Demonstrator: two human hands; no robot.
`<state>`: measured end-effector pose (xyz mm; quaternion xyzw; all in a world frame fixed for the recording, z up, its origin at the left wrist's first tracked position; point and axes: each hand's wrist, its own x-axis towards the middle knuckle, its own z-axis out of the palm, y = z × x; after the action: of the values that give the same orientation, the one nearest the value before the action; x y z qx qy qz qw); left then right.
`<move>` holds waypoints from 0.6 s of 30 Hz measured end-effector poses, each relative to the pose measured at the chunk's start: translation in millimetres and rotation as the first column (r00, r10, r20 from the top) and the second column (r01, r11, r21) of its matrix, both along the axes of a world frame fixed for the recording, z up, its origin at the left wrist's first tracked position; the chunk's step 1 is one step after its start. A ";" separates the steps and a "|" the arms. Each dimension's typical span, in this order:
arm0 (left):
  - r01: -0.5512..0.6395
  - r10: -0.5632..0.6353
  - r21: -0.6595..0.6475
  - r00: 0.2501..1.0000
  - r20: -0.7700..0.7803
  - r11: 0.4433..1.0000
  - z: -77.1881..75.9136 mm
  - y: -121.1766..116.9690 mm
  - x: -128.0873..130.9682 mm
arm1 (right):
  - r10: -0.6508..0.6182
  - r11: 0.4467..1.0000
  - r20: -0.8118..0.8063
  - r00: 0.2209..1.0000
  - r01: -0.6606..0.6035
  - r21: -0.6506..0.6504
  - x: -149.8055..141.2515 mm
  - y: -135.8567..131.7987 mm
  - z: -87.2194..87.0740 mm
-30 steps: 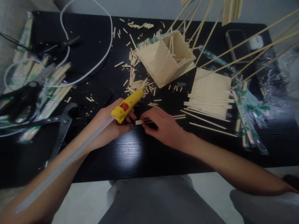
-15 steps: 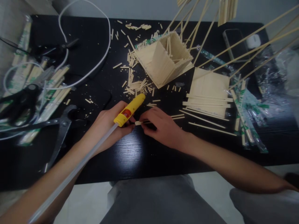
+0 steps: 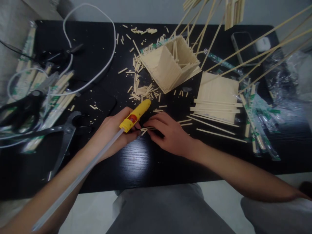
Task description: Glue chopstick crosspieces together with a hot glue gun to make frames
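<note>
My left hand (image 3: 122,128) is closed around a yellow glue gun (image 3: 137,112), whose clear glue stick (image 3: 80,177) trails back over the forearm. Fingers of my right hand (image 3: 168,131) are bent over a few thin wooden sticks (image 3: 146,130), whose short ends show between the two hands. Part of those sticks is hidden under the fingers. Behind the hands stands a box of glued sticks (image 3: 177,61) on a square stick base. Right of it lies a flat square panel of sticks (image 3: 216,94) with several loose sticks across its near edge.
Cut stick pieces (image 3: 143,89) litter the table's middle. At left lie scissors (image 3: 26,104), pliers (image 3: 68,130), wrapped chopsticks (image 3: 58,100) and a looping white cable (image 3: 110,58). A phone (image 3: 243,45) and plastic wrappers (image 3: 280,84) are at right. Long sticks (image 3: 253,55) jut across the upper right.
The short stick ends between my hands have spread apart, one now angled downward. My right fingers have shifted slightly; the glue gun stays in my left hand.
</note>
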<state>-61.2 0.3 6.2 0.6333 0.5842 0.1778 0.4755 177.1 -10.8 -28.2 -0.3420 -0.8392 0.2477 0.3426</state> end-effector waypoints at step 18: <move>0.102 -0.101 0.038 0.994 -0.035 0.994 2.5 0.8 2.1 | -0.004 0.992 0.153 0.988 -0.016 0.126 2.0 -2.3 4.3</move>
<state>-59.2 1.1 8.6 0.6743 0.5555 0.1543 0.4614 179.2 -13.1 -23.9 -0.3349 -0.8781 0.1679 0.2977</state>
